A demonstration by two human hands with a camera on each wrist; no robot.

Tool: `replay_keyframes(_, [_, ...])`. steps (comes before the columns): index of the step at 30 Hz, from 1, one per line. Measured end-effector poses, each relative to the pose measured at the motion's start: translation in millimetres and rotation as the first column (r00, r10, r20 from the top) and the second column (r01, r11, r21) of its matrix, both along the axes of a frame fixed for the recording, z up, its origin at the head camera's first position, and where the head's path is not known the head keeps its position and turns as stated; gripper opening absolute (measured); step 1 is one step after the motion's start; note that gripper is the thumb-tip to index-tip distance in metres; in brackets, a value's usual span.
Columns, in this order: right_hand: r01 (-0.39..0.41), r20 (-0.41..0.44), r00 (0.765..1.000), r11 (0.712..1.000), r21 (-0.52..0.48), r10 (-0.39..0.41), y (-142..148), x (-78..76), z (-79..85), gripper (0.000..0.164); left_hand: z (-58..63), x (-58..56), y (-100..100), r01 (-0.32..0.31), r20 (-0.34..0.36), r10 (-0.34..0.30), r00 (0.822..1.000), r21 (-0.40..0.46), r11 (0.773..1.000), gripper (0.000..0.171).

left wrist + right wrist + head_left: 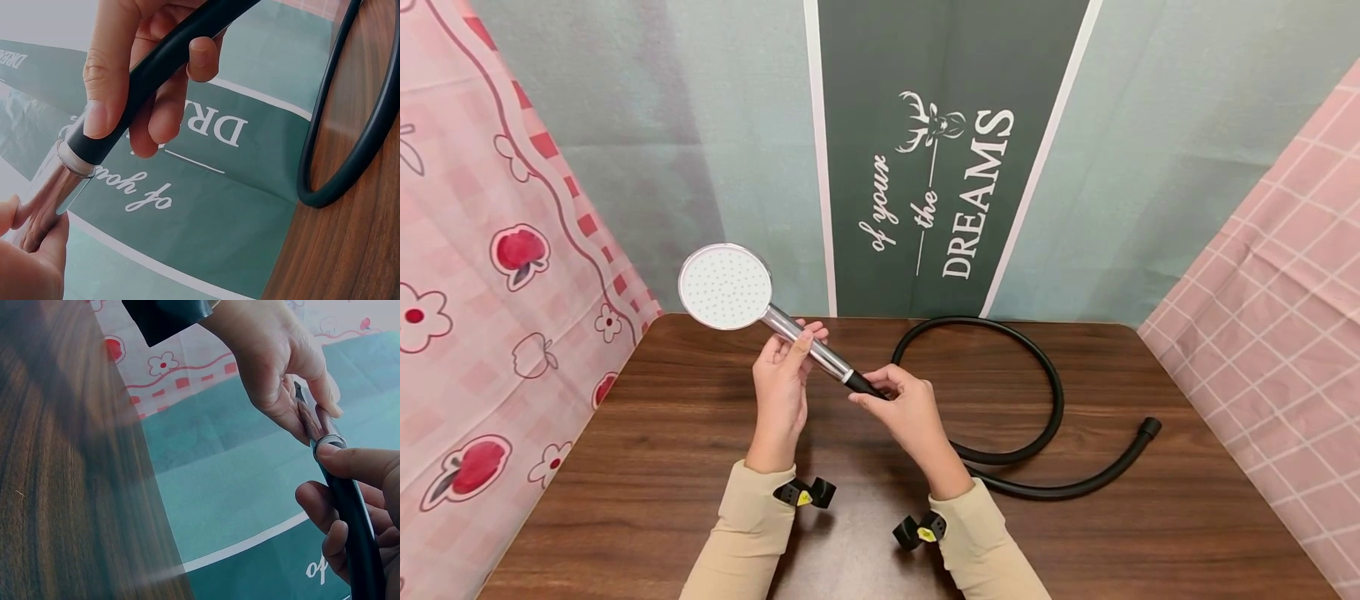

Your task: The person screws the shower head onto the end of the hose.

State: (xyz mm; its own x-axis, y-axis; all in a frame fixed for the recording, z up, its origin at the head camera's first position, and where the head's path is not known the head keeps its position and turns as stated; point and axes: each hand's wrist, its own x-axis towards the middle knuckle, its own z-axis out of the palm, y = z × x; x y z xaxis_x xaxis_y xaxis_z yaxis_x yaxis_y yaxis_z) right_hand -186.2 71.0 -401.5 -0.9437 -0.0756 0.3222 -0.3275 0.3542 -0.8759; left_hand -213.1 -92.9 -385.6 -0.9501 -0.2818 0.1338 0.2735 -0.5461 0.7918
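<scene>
A round shower head (726, 287) with a white nozzle face and a chrome handle (826, 358) is held up over the table, tilted down to the right. Its handle is gripped by my left hand (781, 375), thumb along the top. The black end of the hose (106, 137) meets the handle's lower end at a pale ring. My right hand (910, 408) pinches that hose end between thumb and fingers, close to the joint. In the right wrist view the right thumb (344, 459) lies against the joint. Whether threads are engaged inside is hidden.
The black hose (1060, 392) loops across the right side of the brown wooden table (647, 467), its free end fitting (1150, 427) lying at the right. Behind the table hangs a green printed cloth (895, 275); pink patterned cloths stand at both sides.
</scene>
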Motion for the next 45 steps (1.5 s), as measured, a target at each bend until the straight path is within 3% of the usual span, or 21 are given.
replay_keyframes(13, [0.008,0.001,1.000,1.000,0.001,-0.008,0.2,-0.1,0.1,0.023,-0.5,0.2,0.4,0.004,-0.005,-0.004,1.000,-0.003,1.000,0.034])
replay_keyframes(37, [0.007,0.044,0.999,1.000,0.014,-0.007,2.5,1.3,2.8,0.024,-0.6,0.3,0.6,0.000,0.001,0.000,1.000,-0.014,1.000,0.031])
replay_keyframes(45, [0.000,0.054,0.999,1.000,0.013,0.000,3.3,1.1,2.5,0.022,0.1,0.4,1.8,-0.005,0.000,0.005,1.000,0.003,1.000,0.016])
